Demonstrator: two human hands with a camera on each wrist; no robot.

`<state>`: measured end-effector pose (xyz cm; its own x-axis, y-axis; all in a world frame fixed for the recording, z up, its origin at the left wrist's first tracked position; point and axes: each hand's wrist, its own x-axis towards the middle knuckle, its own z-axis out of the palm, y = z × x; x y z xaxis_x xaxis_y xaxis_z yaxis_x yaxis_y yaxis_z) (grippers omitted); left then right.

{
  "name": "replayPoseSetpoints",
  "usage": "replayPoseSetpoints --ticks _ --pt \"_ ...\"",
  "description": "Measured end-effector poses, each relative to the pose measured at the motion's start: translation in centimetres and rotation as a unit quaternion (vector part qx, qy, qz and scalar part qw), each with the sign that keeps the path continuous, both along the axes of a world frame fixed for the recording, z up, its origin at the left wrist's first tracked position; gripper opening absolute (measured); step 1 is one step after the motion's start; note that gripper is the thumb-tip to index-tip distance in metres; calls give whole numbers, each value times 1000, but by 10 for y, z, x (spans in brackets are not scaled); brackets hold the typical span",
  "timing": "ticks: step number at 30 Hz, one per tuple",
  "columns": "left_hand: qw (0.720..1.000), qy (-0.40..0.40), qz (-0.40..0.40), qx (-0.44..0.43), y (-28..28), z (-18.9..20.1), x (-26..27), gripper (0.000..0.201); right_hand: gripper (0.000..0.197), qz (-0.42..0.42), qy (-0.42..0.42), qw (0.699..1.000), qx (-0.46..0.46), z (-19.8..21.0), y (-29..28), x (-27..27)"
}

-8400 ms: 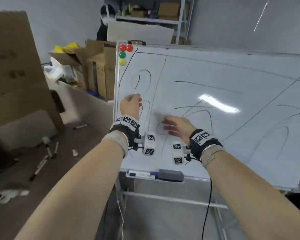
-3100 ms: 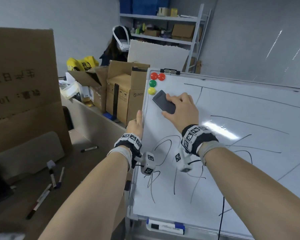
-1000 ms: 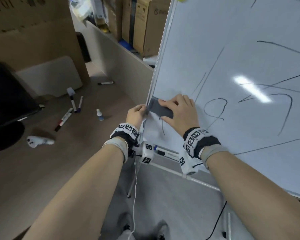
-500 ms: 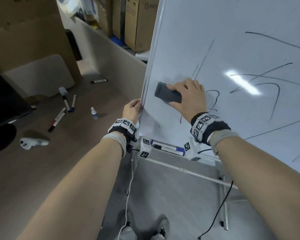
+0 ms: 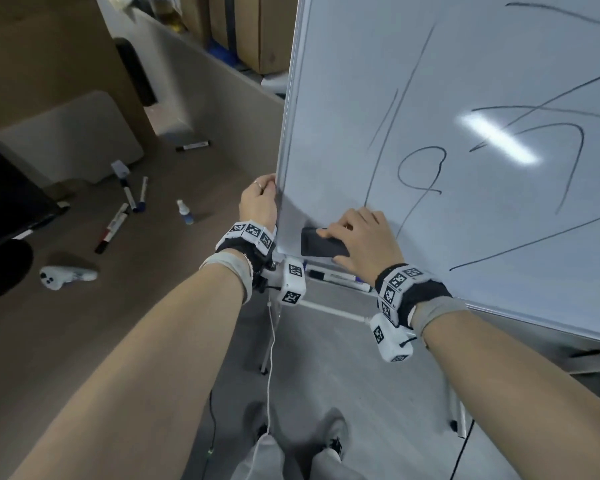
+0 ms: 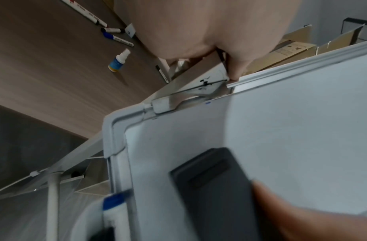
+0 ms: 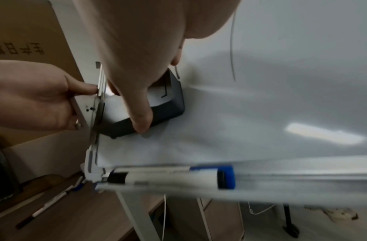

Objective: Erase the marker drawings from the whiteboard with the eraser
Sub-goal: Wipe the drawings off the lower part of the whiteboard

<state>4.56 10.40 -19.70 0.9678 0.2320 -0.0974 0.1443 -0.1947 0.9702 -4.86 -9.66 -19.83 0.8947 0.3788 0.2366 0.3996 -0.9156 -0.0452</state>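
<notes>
The whiteboard [image 5: 465, 64] stands tilted on its stand, with black marker lines [image 5: 420, 174] across its middle and right. My right hand [image 5: 361, 237] grips the dark grey eraser [image 5: 321, 244] and presses it flat on the board's lower left corner. In the right wrist view my thumb lies over the eraser [image 7: 168, 104], close to the left frame. My left hand [image 5: 258, 200] grips the whiteboard's left frame edge [image 5: 280, 188], and in the right wrist view its thumb pinches the frame [image 7: 100, 91]. The eraser [image 6: 215, 187] shows blurred in the left wrist view.
A blue-capped marker [image 5: 336, 276] lies in the board's tray [image 7: 281, 177]. Several markers [image 5: 118, 220], a small spray bottle [image 5: 184, 211] and a white controller [image 5: 63, 276] lie on the brown floor to the left. Cardboard boxes [image 5: 257, 29] stand behind the board. My feet [image 5: 329, 441] are by the stand legs.
My right hand has swept the eraser down and left to the board's bottom left corner. The short marks there are gone. My left hand stays on the frame edge.
</notes>
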Motion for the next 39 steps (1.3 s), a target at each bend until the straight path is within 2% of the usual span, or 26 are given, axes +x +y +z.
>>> replayPoseSetpoints --ticks 4,7,11,13,17,19,20,22,25,28,30,32,35,37,39 --pt "994 56 22 88 -5 18 -5 37 56 -72 -72 994 32 46 -25 8" --pt "986 116 32 119 -8 37 -1 45 56 -151 -124 978 68 93 -52 27" --pt "986 101 40 128 -22 64 12 40 56 -200 -151 962 108 125 -75 49" --pt "982 95 34 161 -32 70 19 37 56 -181 -134 966 129 118 -75 52" --pt "967 74 29 244 -43 59 12 42 54 -35 -91 990 105 67 -59 46" --pt "961 77 40 264 -44 53 10 47 52 -1 -97 990 102 50 -54 45" --pt "959 94 43 263 -44 54 11 50 52 7 -103 990 97 49 -54 46" --pt "969 133 58 200 -45 59 14 67 53 7 -129 988 87 60 -58 50" --pt "975 158 81 131 -52 76 16 86 55 -68 -172 972 146 105 -73 72" --pt "968 205 109 95 -62 104 21 87 57 -122 -187 963 153 154 -94 93" --pt "969 208 109 78 -67 127 29 84 58 -135 -197 959 149 171 -106 101" --pt "978 169 105 62 -71 146 40 81 58 -126 -209 956 165 173 -109 103" --pt "988 102 116 22 -79 156 60 74 55 -33 -186 970 152 152 -93 104" --pt "987 94 130 15 -79 153 70 72 54 33 -144 981 122 134 -79 107" --pt "985 106 133 23 -78 145 76 75 56 43 -126 984 114 128 -70 116"
